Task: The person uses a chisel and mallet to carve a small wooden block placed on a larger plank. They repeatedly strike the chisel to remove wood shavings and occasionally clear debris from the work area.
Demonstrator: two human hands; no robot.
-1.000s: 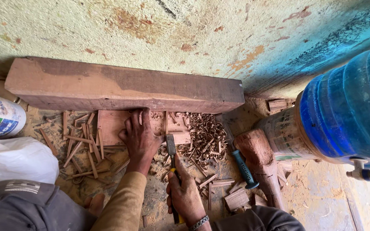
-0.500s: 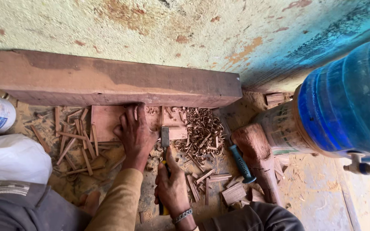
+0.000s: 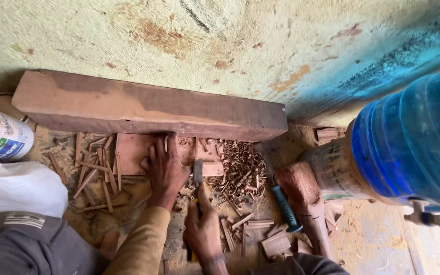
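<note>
Change: over the last second the chisel [image 3: 198, 172] crept forward to the flat wood piece [image 3: 134, 152]; the cut looked underway, not finished.
Left hand [image 3: 165, 170]: fingers spread flat, pressing that piece down against the long beam [image 3: 148, 106].
Right hand [image 3: 203, 229]: wrapped tight around the chisel handle.
Floor: strewn with wood chips [image 3: 240, 170]; mallet [image 3: 305, 196] lay right.
Room: stained wall [image 3: 220, 46], blue water jug [image 3: 408, 142].

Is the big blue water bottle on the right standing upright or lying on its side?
Lying on its side, it seems: the blue water bottle stretches sideways, its ribs run vertically, beside the wooden mallet.
</note>
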